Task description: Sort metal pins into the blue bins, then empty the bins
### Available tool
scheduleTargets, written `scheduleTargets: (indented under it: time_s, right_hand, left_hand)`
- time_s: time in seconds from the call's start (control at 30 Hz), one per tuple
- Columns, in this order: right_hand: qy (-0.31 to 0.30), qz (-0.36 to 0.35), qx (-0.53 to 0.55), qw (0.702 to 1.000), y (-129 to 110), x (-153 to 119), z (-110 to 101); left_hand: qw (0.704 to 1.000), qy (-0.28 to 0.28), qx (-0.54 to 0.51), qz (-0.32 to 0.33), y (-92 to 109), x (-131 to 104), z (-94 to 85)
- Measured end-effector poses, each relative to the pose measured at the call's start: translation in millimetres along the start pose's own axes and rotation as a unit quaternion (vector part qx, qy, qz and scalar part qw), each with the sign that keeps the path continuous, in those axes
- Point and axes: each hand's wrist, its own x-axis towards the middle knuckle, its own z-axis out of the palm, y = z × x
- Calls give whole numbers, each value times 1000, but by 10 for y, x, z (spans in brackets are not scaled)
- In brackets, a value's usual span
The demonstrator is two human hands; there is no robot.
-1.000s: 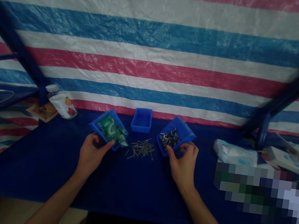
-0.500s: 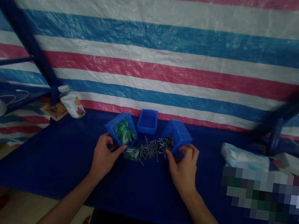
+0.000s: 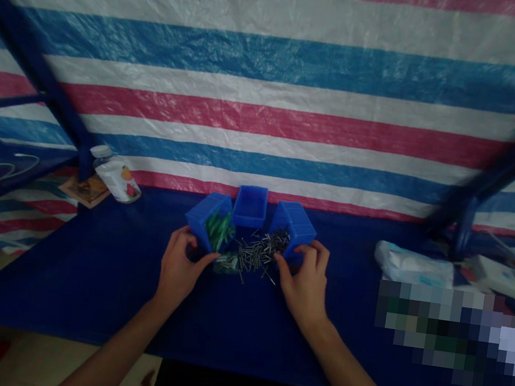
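My left hand (image 3: 183,265) grips the near rim of a blue plastic bin (image 3: 199,215), tipped toward the middle. Green pieces (image 3: 218,231), perhaps plastic wall plugs, lie in its mouth. On the other side my right hand (image 3: 305,279) holds a second blue bin (image 3: 298,224), tipped inward with dark screws at its opening. A loose pile of screws (image 3: 256,253) spreads on the blue table between the two bins. Beside the left thumb lies a small clear packet (image 3: 227,263), its contents hard to make out. Fingers behind both bins are partly hidden.
A third blue bin (image 3: 251,207) stands upright at the back, between the tipped ones. On the left are a white bottle (image 3: 118,178) and a brown packet (image 3: 85,189). A plastic pack (image 3: 413,265) and a power strip (image 3: 508,281) lie at right. Blue posts flank the table.
The right bin has come closer to the left one, and its screws have spilled further into the pile. The left bin is tipped more inward. The view has shifted slightly.
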Motion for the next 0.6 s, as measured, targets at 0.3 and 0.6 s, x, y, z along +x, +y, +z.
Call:
scheduleTargets:
  time_s: [0.3, 0.6]
  right_hand:
    - [-4, -51, -43, 998, -5, -10, 7]
    - [2, -85, -97, 992, -6, -15, 4]
  left_hand:
    - [998, 11, 40, 52, -61, -40, 25]
    - [995, 17, 73, 71, -39, -43, 18]
